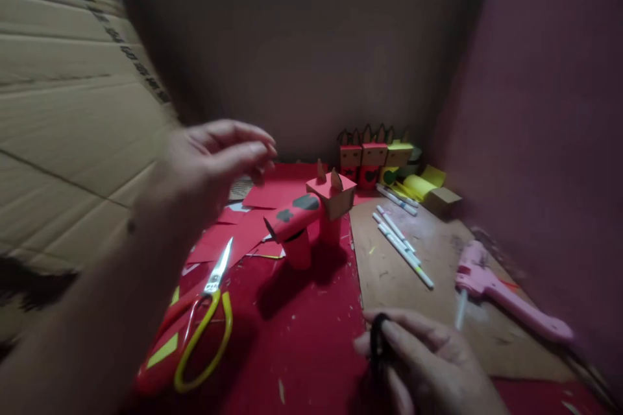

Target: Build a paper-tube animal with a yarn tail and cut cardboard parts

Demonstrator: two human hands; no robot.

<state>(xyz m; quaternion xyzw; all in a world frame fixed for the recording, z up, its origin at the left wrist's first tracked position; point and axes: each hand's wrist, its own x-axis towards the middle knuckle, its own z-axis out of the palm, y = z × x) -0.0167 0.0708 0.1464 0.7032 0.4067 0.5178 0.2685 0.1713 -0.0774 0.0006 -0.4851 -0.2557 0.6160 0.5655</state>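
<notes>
My right hand (428,356) is at the lower right, its thumb and fingers closed on a dark looped strand (378,343), perhaps cord or yarn. My left hand (219,159) is raised on the left, fingertips pinched together; whether anything thin is between them I cannot make out. Between and beyond the hands stands a red paper animal figure (296,217) made of tubes, with black spots on its body. Its boxy cardboard head (338,201) has a red top and two pointed ears. Neither hand touches it.
Scissors with yellow handles (226,331) lie left, near red paper sheets (287,181). A cardboard sheet (389,285) on the right bears several white markers (403,246) and a pink glue gun (487,282). Similar figures (374,159) stand at the back. A cardboard panel (73,110) rises left.
</notes>
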